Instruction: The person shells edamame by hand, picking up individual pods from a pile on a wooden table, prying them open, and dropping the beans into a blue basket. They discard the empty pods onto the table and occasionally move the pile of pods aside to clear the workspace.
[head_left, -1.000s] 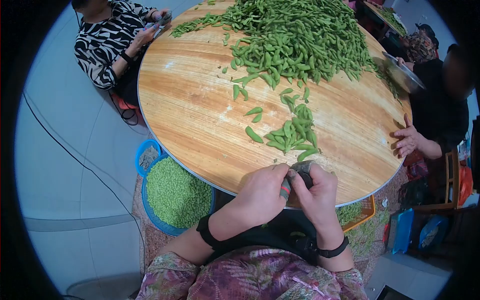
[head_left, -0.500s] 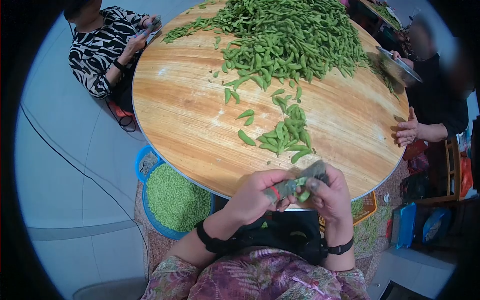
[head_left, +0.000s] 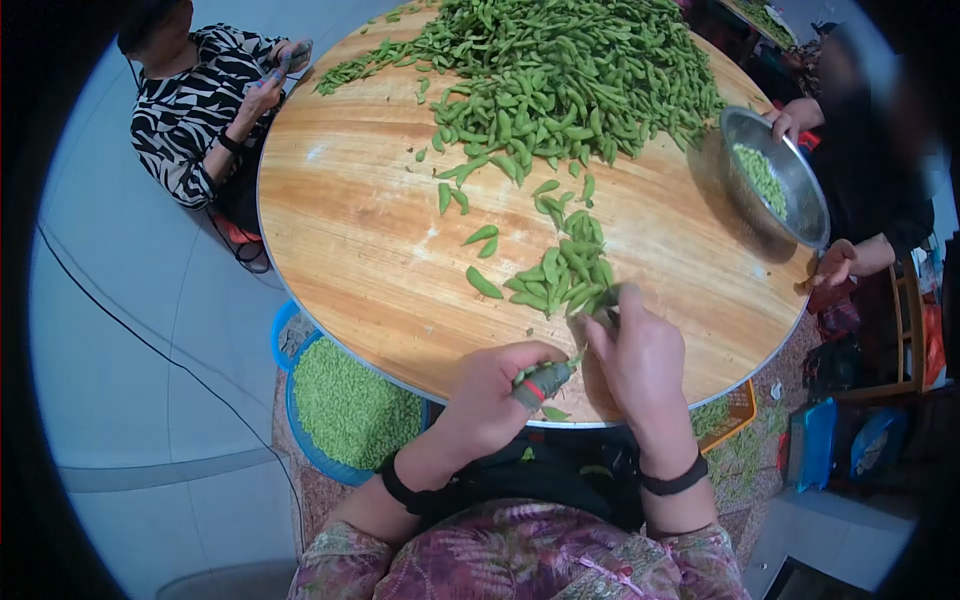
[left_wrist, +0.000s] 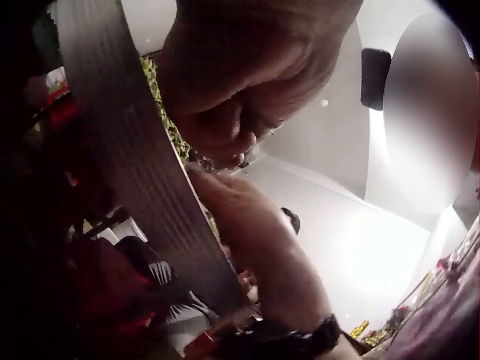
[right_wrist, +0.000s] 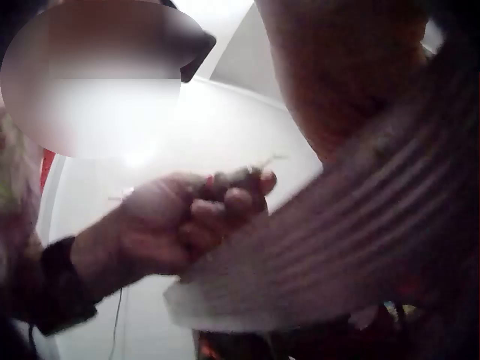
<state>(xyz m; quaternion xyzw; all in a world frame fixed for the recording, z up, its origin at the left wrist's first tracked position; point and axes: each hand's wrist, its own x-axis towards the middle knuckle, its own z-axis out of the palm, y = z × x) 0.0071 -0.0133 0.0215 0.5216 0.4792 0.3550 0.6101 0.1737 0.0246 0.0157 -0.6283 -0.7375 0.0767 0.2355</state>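
My left hand (head_left: 490, 395) is over the near table edge, a grey-green wrap with a red band on one digit. Its curled fingers hold green soybean pods (head_left: 520, 376), mostly hidden by the hand. Just below them a green pod piece (head_left: 556, 412) shows by the table rim. My right hand (head_left: 642, 365) reaches forward, thumb and forefinger at the near side of a small cluster of soybean pods (head_left: 560, 275). I cannot tell whether those fingers pinch a pod. Both wrist views show the table's ribbed edge (left_wrist: 142, 150) close up.
A large heap of pods (head_left: 570, 80) covers the far side of the round wooden table (head_left: 350, 230). Shelled beans fill a blue-rimmed basin (head_left: 355, 410) below left. At right, a person holds a tilted metal bowl (head_left: 800, 190) with beans; another person (head_left: 195, 110) sits at left.
My hands were together, then parted; the right moved forward to the pod cluster while the left stayed near the edge. The person at right has brought the metal bowl over the table.
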